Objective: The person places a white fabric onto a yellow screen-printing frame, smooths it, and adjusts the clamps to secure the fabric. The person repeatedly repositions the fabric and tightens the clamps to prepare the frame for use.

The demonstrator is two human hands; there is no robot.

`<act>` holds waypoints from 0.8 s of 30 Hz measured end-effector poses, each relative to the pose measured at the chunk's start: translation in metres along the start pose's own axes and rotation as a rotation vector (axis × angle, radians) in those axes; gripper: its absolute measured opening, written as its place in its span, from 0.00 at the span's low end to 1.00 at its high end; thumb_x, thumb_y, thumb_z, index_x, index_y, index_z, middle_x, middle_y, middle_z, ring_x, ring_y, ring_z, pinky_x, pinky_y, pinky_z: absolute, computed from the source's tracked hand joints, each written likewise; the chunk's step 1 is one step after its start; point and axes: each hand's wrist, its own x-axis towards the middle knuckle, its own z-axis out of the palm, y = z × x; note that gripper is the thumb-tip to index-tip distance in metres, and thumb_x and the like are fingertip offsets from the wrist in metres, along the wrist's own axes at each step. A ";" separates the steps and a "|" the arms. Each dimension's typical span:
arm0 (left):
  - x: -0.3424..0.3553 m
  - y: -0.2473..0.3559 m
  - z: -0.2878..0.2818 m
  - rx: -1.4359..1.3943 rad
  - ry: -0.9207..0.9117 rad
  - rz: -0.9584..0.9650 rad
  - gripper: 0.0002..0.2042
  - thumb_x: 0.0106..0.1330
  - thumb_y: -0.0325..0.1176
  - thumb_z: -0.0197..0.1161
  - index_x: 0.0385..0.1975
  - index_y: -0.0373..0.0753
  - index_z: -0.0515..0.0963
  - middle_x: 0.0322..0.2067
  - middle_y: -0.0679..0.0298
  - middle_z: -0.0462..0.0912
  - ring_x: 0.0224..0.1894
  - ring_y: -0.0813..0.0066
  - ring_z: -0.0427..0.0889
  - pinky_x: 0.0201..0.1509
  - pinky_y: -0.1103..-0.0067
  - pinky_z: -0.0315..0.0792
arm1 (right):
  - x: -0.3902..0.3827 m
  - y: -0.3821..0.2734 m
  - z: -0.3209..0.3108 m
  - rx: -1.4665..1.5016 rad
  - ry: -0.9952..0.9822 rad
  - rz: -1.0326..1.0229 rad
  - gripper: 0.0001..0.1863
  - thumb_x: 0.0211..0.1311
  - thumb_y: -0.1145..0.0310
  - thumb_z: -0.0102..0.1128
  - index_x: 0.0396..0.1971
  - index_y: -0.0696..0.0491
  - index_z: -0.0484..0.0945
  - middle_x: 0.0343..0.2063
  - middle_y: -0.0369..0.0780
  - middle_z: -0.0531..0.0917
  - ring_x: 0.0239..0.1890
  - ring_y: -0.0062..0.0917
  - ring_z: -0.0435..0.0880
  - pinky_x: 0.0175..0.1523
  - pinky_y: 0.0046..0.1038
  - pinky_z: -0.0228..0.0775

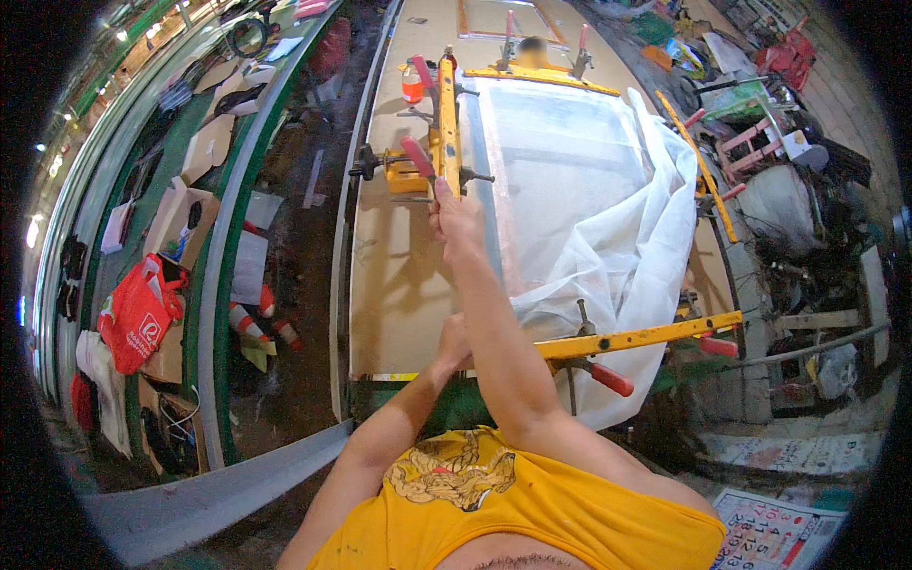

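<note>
My right hand (458,217) reaches up the table with its fingers wrapped round the lower end of a red-handled clamp lever (418,157). That lever is mounted on the left yellow clamp bar (449,123). My left hand (457,340) is low by the table's near edge, beside the left end of the near yellow bar (646,335). My right forearm partly covers it, and its fingers are hidden. Between the bars lies a framed mesh panel (560,142). White translucent sheeting (632,256) is bunched along its right side and hangs over the near edge.
A far yellow bar (541,80) and a right yellow bar (698,166) carry more red-handled clamps. An orange bottle (411,87) stands on the brown tabletop (394,304). To the left, a green-edged bench holds cardboard and a red bag (142,312). Clutter and a pink stool (750,147) are at right.
</note>
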 end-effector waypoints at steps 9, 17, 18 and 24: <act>0.015 -0.003 -0.006 0.151 -0.072 -0.102 0.16 0.60 0.21 0.57 0.46 0.38 0.86 0.42 0.55 0.89 0.43 0.68 0.89 0.50 0.76 0.78 | -0.023 -0.071 -0.056 0.107 -0.021 -0.083 0.21 0.65 0.52 0.70 0.31 0.55 0.75 0.23 0.34 0.76 0.16 0.11 0.67 0.16 0.16 0.50; 0.019 -0.006 -0.010 0.228 -0.059 -0.029 0.14 0.59 0.22 0.62 0.42 0.40 0.88 0.39 0.52 0.88 0.38 0.70 0.89 0.46 0.76 0.79 | 0.017 -0.075 -0.104 -0.007 -0.020 -0.070 0.11 0.61 0.70 0.70 0.28 0.53 0.74 0.21 0.31 0.72 0.13 0.10 0.62 0.15 0.17 0.47; 0.021 -0.014 -0.008 0.206 -0.057 -0.047 0.13 0.59 0.22 0.63 0.42 0.41 0.88 0.39 0.52 0.89 0.38 0.70 0.89 0.45 0.76 0.79 | 0.022 -0.071 -0.103 0.017 -0.026 -0.055 0.10 0.60 0.72 0.70 0.28 0.53 0.73 0.21 0.31 0.71 0.14 0.10 0.62 0.15 0.17 0.48; 0.023 -0.036 0.000 0.085 -0.024 -0.062 0.13 0.57 0.19 0.63 0.40 0.38 0.89 0.37 0.54 0.90 0.38 0.74 0.87 0.46 0.76 0.78 | 0.034 -0.035 -0.109 0.029 -0.054 -0.048 0.10 0.59 0.71 0.68 0.27 0.53 0.74 0.18 0.29 0.70 0.14 0.11 0.63 0.17 0.19 0.51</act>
